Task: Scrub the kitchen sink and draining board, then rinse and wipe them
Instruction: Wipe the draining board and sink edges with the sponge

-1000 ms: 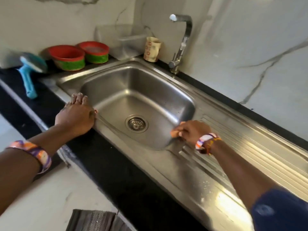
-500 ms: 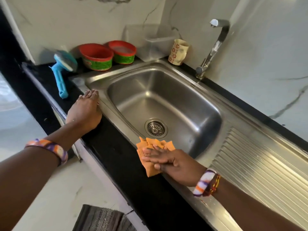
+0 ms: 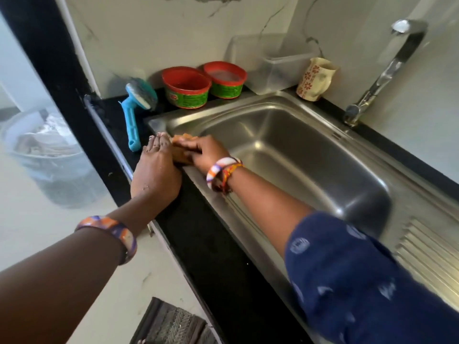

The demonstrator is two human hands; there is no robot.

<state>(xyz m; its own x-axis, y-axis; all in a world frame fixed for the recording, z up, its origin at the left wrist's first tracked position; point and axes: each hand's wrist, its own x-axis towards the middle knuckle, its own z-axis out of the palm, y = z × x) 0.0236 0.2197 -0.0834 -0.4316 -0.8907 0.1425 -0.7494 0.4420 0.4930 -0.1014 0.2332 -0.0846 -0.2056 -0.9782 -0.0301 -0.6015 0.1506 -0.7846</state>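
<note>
The stainless steel sink (image 3: 285, 155) fills the middle, with its ribbed draining board (image 3: 427, 254) at the right. My right hand (image 3: 203, 151) lies flat on an orange cloth (image 3: 181, 155) and presses it on the sink's front left rim. Right beside it, my left hand (image 3: 155, 172) rests with straight fingers on the black counter edge, touching the cloth's left side. My right forearm hides the drain. The tap (image 3: 382, 70) stands at the back right.
A blue scrub brush (image 3: 135, 112) lies on the black counter (image 3: 211, 244) left of the sink. Two red-rimmed green tubs (image 3: 186, 86), a clear plastic box (image 3: 270, 60) and a patterned cup (image 3: 315, 79) line the back wall. A bucket (image 3: 49, 157) stands on the floor.
My right hand has swept the orange cloth leftward along the sink's front rim, from near the draining board to the left corner. My left hand stayed on the counter edge.
</note>
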